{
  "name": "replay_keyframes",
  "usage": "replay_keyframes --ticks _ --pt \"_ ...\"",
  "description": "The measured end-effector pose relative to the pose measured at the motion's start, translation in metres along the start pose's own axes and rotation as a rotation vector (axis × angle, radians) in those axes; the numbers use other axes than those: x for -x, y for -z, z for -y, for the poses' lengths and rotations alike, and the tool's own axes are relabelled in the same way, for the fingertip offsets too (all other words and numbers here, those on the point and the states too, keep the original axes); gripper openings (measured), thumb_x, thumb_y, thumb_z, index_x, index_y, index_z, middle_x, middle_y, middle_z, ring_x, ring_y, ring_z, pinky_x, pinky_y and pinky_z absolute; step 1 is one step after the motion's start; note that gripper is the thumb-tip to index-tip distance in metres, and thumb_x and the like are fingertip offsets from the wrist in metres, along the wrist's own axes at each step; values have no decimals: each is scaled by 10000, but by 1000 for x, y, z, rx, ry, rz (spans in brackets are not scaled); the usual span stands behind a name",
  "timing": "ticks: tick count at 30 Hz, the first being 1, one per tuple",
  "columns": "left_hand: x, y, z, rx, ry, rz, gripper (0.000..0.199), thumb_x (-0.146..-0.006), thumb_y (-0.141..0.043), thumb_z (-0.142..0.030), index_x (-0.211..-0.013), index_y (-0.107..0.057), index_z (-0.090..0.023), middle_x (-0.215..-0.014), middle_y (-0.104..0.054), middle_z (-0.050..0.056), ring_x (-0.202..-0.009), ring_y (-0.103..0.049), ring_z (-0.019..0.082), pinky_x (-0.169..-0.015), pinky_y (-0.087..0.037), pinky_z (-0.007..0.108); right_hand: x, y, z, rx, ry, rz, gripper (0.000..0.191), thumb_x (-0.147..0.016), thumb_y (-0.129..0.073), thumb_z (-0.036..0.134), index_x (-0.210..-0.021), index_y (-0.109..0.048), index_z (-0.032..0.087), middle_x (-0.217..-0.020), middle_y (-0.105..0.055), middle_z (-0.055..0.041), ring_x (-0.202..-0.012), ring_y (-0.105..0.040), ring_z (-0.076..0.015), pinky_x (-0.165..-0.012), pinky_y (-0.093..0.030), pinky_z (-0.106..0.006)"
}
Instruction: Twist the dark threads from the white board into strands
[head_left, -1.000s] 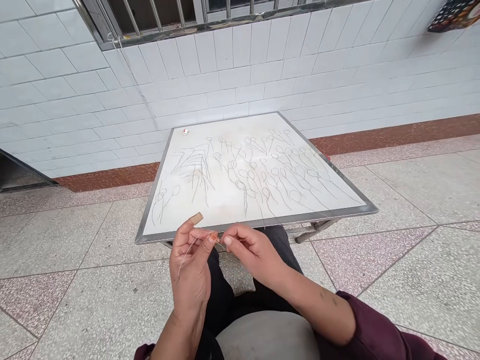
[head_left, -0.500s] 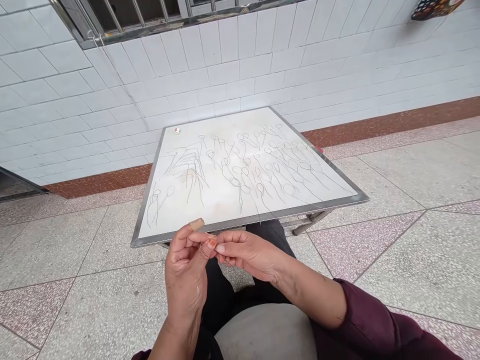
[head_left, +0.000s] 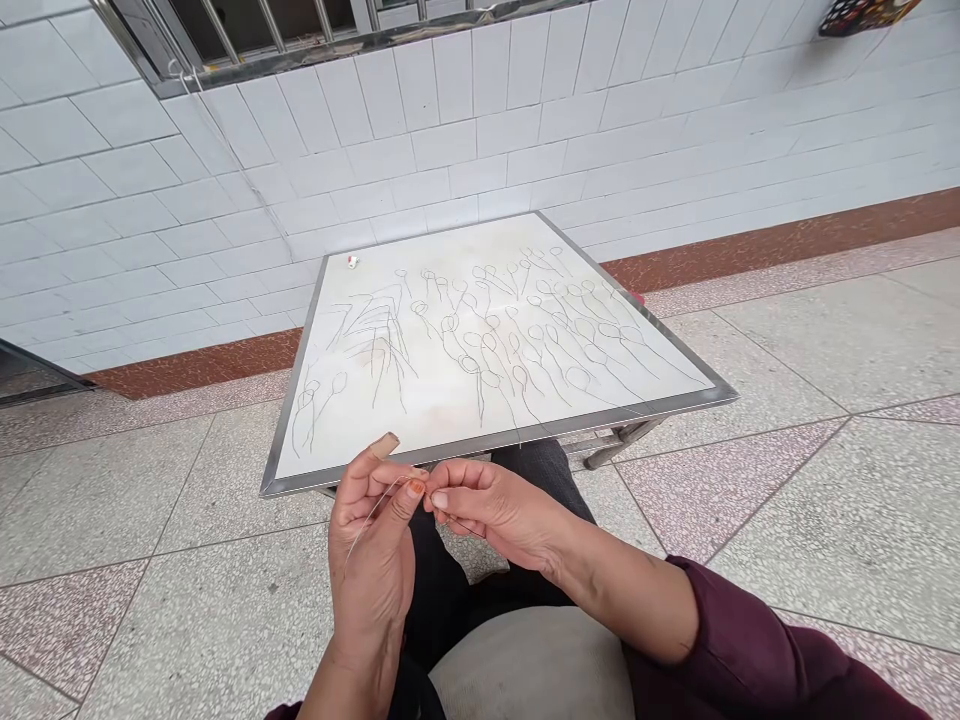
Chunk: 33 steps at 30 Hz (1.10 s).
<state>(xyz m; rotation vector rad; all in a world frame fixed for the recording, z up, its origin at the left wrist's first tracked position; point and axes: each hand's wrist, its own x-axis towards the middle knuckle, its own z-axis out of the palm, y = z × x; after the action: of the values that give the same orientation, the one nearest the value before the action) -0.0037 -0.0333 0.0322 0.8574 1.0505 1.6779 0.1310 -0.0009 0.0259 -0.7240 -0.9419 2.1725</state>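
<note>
Between my two hands, in front of the table's near edge, is a thin wire (head_left: 365,525). My left hand (head_left: 375,545) pinches it between thumb and fingers, and a curved length of it runs down across the palm. A tan bandage or tape wraps the tip of its index finger. Fingertips almost touching the left ones, my right hand (head_left: 487,505) pinches the same wire; a dark end shows below its fingers. On the white table (head_left: 442,425) lie several thin dark wires (head_left: 577,378), many with a loop at one end.
Straighter and bent wires (head_left: 382,320) lie on the table's left half. A small white and red object (head_left: 352,262) sits at the far left corner. Behind the table stands a white tiled wall (head_left: 450,140) with a barred window (head_left: 285,25). My knees are under the table's metal edge.
A curved length of wire now shows across my left palm, and a dark end below my right fingers. Both hands stay close together in nearly the same place.
</note>
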Motion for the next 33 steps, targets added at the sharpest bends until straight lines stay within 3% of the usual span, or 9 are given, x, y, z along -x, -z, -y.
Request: replay_keyframes --ticks 9,16,21,25,31,33 --pt "0 2 0 10 -10 19 388 -689 -839 -206 -1053 -722 -271 -720 -667 -41 -650 -598 93 -691 -538 221 1 5 -2 19 21 102 160 -788 -731 316 -814 -698 161 -717 -570 22 -580 -383 -69 -526 -224 -233" --pt "4 1 1 -68 -50 -58 371 -721 -815 -214 -1075 -711 -255 -763 -668 -26 -763 -638 122 -803 -537 258 0 4 -3 -33 0 47 194 -698 -798 312 -737 -676 166 -776 -627 5 -618 -436 -80 -551 -258 -230" --pt "9 -3 1 -115 -101 -146 357 -726 -805 -182 -1063 -713 -259 -732 -648 -59 -689 -630 89 -805 -529 231 -4 -2 -12 150 166 -38 143 -746 -746 286 -735 -646 184 -762 -626 12 -659 -471 -102 -607 -313 -239" --pt "10 -4 0 -142 -121 -196 373 -715 -816 -173 -1065 -715 -252 -718 -661 -63 -736 -649 90 -871 -515 235 -4 -4 -18 359 302 -146 102 -776 -695 247 -741 -630 176 -777 -606 10 -645 -456 -102 -599 -326 -245" --pt "5 -3 -2 -89 -112 -205 375 -721 -818 -202 -1074 -705 -254 -755 -658 -52 -744 -653 96 -760 -539 211 3 3 -9 320 225 110 159 -905 -600 322 -916 -677 183 -773 -585 13 -692 -481 -104 -657 -363 -244" --pt "4 -2 -2 -73 -106 -181 386 -738 -808 -224 -1106 -695 -258 -771 -655 -45 -748 -647 100 -763 -541 223 4 5 -6 297 226 122 152 -899 -622 325 -920 -678 185 -754 -580 17 -692 -487 -105 -665 -370 -244"
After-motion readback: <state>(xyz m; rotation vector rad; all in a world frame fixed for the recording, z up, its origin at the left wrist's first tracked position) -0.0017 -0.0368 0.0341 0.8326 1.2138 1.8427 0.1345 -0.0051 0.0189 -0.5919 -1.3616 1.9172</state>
